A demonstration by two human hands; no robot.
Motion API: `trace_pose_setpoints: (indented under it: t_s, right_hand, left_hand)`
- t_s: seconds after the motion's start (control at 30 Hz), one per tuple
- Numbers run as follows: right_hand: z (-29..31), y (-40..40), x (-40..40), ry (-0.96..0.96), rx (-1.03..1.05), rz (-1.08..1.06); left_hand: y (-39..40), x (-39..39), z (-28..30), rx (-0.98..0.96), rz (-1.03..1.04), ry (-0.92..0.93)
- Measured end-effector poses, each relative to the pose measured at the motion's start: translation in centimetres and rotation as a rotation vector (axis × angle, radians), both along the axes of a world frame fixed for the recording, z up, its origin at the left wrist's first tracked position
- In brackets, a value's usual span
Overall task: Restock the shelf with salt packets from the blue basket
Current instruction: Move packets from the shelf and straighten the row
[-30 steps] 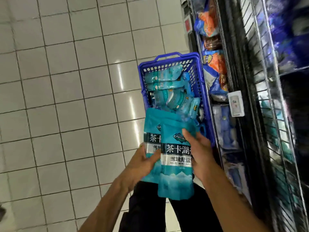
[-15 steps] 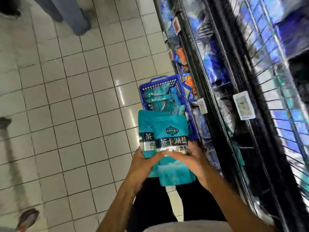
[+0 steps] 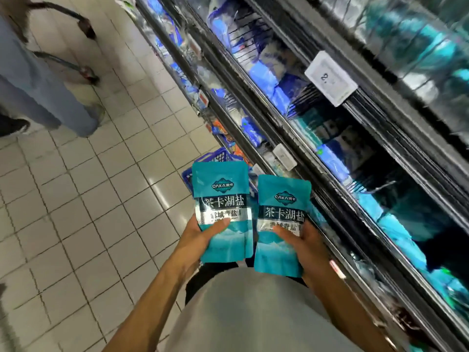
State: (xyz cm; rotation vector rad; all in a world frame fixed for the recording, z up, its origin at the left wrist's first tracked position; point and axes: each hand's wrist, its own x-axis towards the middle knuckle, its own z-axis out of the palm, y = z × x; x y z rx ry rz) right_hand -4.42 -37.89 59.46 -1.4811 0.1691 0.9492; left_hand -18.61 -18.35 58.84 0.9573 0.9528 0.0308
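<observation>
2 teal salt packets (image 3: 223, 212) (image 3: 283, 224), 2 hands, 1 blue basket (image 3: 218, 157), maybe 3 price tags on the shelf, blurry tho.

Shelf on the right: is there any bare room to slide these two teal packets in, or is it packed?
The dark gap above the teal packs, right of the small price tag, looks free. The tier with blue bags left of the large price tag is crowded. Left hand and right hand each hold a packet.
</observation>
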Motion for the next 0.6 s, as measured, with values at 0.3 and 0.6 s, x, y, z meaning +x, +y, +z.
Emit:
trace_pose_setpoints:
  t_s: [0.3, 0.6]
  right_hand:
    - [2.9, -9.5, -10.1, -0.081, 0.059, -0.619]
    - [3.9, -21.5, -23.2, -0.175, -0.024, -1.277]
  left_hand:
    - [-2.8, 3.5, 0.5, 0.072, -0.618, -0.012]
    - [-17.7, 6.1, 2.5, 0.204, -1.198, -0.104]
